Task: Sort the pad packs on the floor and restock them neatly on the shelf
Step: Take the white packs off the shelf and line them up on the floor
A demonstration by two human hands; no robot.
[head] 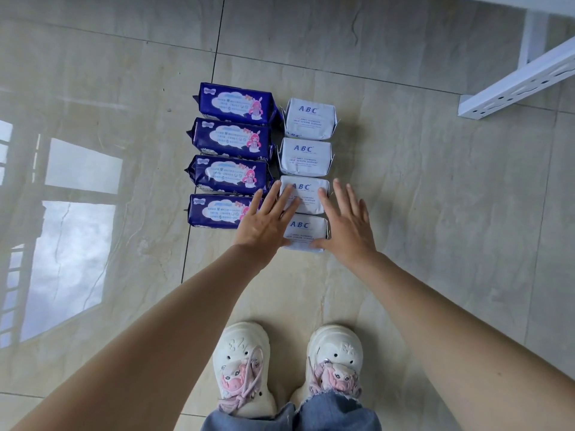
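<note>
Two columns of pad packs lie on the tiled floor. The left column holds several purple packs (pixel 231 141) with a pink cartoon figure. The right column holds several white ABC packs (pixel 306 155). My left hand (pixel 264 220) and my right hand (pixel 345 222) are stretched out flat with straight fingers on either side of the nearest white pack (pixel 306 233). The fingertips of both hands overlap the white pack above it (pixel 306 194). My left hand also covers the right end of the nearest purple pack (pixel 214 211).
A white metal shelf frame (pixel 516 85) with a perforated base rail stands at the upper right. My two white shoes (pixel 242 365) are planted just below the packs. The glossy floor reflects a window at the left.
</note>
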